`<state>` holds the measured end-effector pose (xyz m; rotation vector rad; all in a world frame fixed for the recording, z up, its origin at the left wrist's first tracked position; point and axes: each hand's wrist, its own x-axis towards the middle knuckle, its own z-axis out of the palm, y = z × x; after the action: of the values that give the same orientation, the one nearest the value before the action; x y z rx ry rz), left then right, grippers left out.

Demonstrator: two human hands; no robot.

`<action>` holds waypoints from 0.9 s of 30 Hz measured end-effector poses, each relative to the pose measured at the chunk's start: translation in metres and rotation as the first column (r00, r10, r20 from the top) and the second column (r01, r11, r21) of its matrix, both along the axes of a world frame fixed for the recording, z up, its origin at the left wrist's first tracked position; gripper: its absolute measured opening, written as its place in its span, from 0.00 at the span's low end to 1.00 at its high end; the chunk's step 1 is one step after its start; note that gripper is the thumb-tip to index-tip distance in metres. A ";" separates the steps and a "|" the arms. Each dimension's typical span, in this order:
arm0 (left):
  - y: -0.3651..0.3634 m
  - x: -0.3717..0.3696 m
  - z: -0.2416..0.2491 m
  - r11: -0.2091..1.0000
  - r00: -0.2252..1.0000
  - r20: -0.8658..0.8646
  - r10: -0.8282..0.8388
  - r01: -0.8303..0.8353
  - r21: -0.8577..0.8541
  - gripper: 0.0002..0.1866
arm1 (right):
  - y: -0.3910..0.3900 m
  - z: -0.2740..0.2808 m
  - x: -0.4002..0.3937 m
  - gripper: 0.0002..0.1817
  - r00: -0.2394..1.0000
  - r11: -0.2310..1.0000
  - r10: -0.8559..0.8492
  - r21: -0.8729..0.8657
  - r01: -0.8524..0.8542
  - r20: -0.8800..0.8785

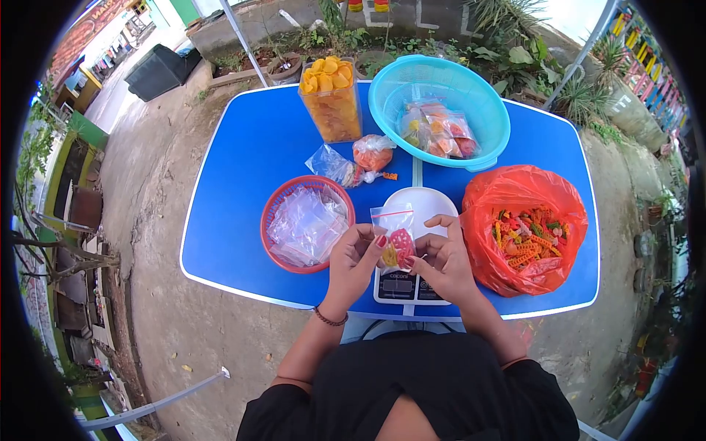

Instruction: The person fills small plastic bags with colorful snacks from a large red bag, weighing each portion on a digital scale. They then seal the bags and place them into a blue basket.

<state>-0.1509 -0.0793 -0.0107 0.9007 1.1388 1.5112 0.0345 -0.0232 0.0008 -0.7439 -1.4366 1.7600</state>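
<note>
Blue worktop (235, 198) stands outdoors on concrete ground (169, 250). Left hand (354, 259) and right hand (450, 266) angle inward; both grips pinch the zip-lock bag (398, 234) above the digital scale (425, 202), near-centre.

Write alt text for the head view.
Left hand and right hand hold a clear bag of snacks over a scale on a blue table. Nearby sit a red basket, a turquoise basket and a red bag.
</note>
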 end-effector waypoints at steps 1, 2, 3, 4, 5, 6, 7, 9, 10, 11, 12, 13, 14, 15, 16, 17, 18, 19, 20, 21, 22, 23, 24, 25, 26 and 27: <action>0.001 0.003 0.002 0.999 0.999 0.036 -0.021 0.019 0.037 0.19 | -0.001 -0.004 -0.001 0.26 0.996 0.997 -0.071 -0.013 0.070 -0.059; 0.002 0.006 0.003 0.997 0.997 0.072 -0.042 0.037 0.075 0.23 | 0.001 -0.005 0.001 0.24 0.994 0.995 -0.093 0.017 0.094 -0.053; 0.003 0.008 0.003 0.997 0.998 0.045 -0.037 0.034 0.069 0.26 | 0.003 -0.005 0.003 0.22 0.992 0.992 -0.115 0.046 0.117 -0.048; 0.004 0.010 0.002 0.998 0.999 0.019 -0.031 0.030 0.062 0.29 | 0.005 -0.006 0.004 0.20 0.990 0.987 -0.136 0.076 0.139 -0.044; 0.006 0.012 0.002 0.998 1.000 -0.009 -0.026 0.026 0.058 0.33 | 0.006 -0.008 0.005 0.15 0.984 0.980 -0.170 0.097 0.174 -0.046; 0.010 0.014 0.000 0.999 1.000 -0.022 0.000 0.001 0.047 0.33 | 0.009 -0.007 0.006 0.13 0.981 0.972 -0.195 0.129 0.194 -0.011; 0.015 0.016 -0.002 0.999 0.999 -0.035 0.026 -0.024 0.037 0.33 | 0.011 -0.005 0.007 0.11 0.975 0.963 -0.220 0.162 0.214 0.023; 0.028 0.020 -0.006 0.997 0.994 -0.092 0.063 -0.058 0.055 0.24 | 0.021 -0.003 0.007 0.06 0.951 0.932 -0.303 0.224 0.284 0.058; 0.039 0.021 -0.009 0.993 0.986 -0.154 0.061 -0.045 0.105 0.20 | 0.030 -0.002 0.008 0.06 0.936 0.903 -0.341 0.307 0.300 0.089; 0.052 0.021 -0.011 0.988 0.975 -0.215 0.062 -0.030 0.153 0.16 | 0.041 -0.002 0.010 0.06 0.918 0.868 -0.380 0.387 0.310 0.117; 0.065 0.023 -0.010 0.980 0.959 -0.276 0.068 -0.012 0.199 0.12 | 0.052 0.000 0.011 0.06 0.897 0.828 -0.419 0.465 0.314 0.141; 0.079 0.028 0.005 0.966 0.938 -0.323 0.125 -0.042 0.254 0.05 | 0.063 0.007 0.009 0.06 0.873 0.776 -0.473 0.524 0.351 0.116; 0.093 0.029 0.009 0.956 0.918 -0.369 0.144 -0.033 0.292 0.06 | 0.075 0.012 0.008 0.07 0.866 0.773 -0.486 0.518 0.365 0.115; 0.107 0.029 0.013 0.944 0.896 -0.413 0.164 -0.021 0.330 0.07 | 0.087 0.016 0.007 0.08 0.858 0.769 -0.500 0.513 0.380 0.114; 0.121 0.030 0.016 0.930 0.871 -0.455 0.186 -0.006 0.367 0.08 | 0.099 0.021 0.007 0.10 0.850 0.764 -0.515 0.509 0.396 0.112; 0.133 0.031 0.020 0.927 0.851 -0.488 0.195 0.003 0.376 0.10 | 0.111 0.022 0.006 0.12 0.819 0.696 -0.556 0.615 0.370 0.137; 0.144 0.033 0.023 0.924 0.830 -0.519 0.204 0.013 0.383 0.12 | 0.122 0.021 0.005 0.13 0.785 0.621 -0.599 0.711 0.330 0.158; 0.150 0.034 0.024 0.921 0.808 -0.550 0.214 0.021 0.389 0.14 | 0.128 0.020 0.005 0.15 0.748 0.539 -0.641 0.794 0.280 0.172; 0.151 0.034 0.022 0.919 0.757 -0.613 0.225 0.045 0.392 0.15 | 0.127 0.021 0.007 0.16 0.736 0.529 -0.646 0.813 0.243 0.200; 0.149 0.032 0.019 0.918 0.701 -0.673 0.237 0.066 0.392 0.17 | 0.125 0.022 0.008 0.17 0.724 0.520 -0.650 0.829 0.206 0.228; 0.147 0.031 0.018 0.916 0.638 -0.728 0.250 0.087 0.391 0.18 | 0.122 0.023 0.009 0.19 0.713 0.511 -0.654 0.843 0.167 0.255; 0.142 0.031 0.018 0.919 0.645 -0.724 0.243 0.087 0.385 0.18 | 0.119 0.024 0.009 0.18 0.740 0.523 -0.622 0.839 0.149 0.256; 0.133 0.032 0.019 0.923 0.652 -0.721 0.235 0.084 0.376 0.18 | 0.114 0.024 0.009 0.17 0.768 0.538 -0.585 0.833 0.129 0.259; 0.123 0.032 0.020 0.928 0.657 -0.719 0.227 0.077 0.364 0.18 | 0.109 0.024 0.008 0.16 0.797 0.555 -0.544 0.825 0.105 0.264; 0.115 0.030 0.019 0.933 0.641 -0.732 0.232 0.065 0.353 0.18 | 0.104 0.023 0.006 0.15 0.805 0.565 -0.528 0.820 0.094 0.271; 0.106 0.027 0.018 0.938 0.621 -0.746 0.240 0.048 0.342 0.18 | 0.099 0.023 0.001 0.14 0.816 0.576 -0.508 0.813 0.081 0.278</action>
<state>-0.1238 0.0265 0.0071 1.8953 1.5817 1.4356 0.0359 0.0760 0.0241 -0.8988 -2.0355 0.5254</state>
